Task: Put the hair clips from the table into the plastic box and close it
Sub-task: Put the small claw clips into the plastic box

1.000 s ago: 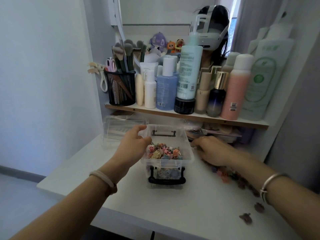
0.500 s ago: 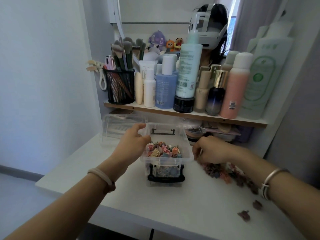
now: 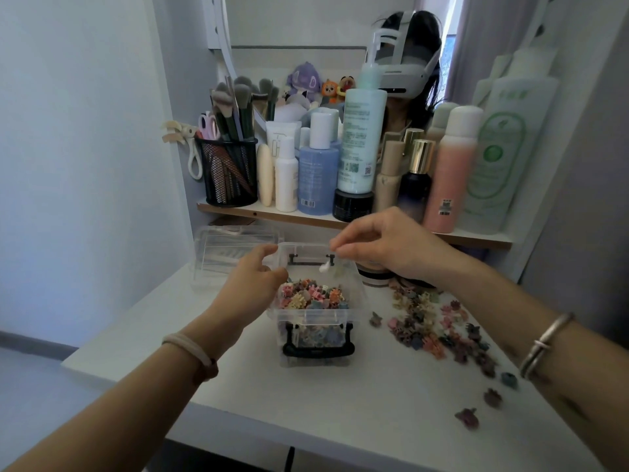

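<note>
A clear plastic box with black latches stands open mid-table, heaped with small coloured hair clips. My left hand grips the box's left rim. Over the box's back right corner hovers my right hand, its fingertips pointing down and slightly parted. A white clip and a pale one are in the air just under those fingertips, above the pile. Several loose clips lie scattered on the white table to the right of the box.
The box's clear lid lies behind and left of the box. A wooden shelf just above holds cosmetic bottles and a black mesh brush cup. A round compact sits behind the box. The wall is close on the left.
My right hand rose from the loose pile on the table to above the box, and clips now drop from its fingers. My left hand stayed on the box's rim.
</note>
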`<state>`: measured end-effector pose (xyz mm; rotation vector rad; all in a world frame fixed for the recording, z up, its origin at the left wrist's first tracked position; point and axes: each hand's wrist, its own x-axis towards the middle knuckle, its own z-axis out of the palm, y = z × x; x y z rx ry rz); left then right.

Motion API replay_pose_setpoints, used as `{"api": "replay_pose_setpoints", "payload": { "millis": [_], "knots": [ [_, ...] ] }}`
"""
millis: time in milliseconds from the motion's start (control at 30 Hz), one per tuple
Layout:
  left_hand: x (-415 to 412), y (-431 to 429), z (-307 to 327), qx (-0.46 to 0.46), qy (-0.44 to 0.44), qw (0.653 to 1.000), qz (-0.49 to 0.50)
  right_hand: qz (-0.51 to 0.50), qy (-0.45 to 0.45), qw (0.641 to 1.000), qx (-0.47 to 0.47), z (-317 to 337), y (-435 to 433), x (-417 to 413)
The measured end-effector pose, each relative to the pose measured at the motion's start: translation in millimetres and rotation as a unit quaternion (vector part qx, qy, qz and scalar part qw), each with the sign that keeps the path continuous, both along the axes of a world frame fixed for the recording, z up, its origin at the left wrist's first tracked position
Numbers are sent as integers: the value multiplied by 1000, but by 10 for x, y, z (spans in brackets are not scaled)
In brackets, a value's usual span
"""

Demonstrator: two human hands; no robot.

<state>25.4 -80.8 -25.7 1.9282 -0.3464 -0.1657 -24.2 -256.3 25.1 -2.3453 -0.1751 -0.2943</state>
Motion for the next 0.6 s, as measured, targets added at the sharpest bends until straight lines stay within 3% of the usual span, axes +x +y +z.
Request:
{"api": "replay_pose_setpoints", "payload": {
  "millis": [100,300,600],
  "knots": [
    [-12,-7,8,-2,-2,1000,-1,-70,16,995,-70,-110,-115,16],
    [-11,-19,11,3,-3,1000,6,-81,208,929,-296,-451,-269,-94],
    [-38,-15,34,6,-3,1000,6,-48,146,936,-317,-611,-249,-43]
  ]
}}
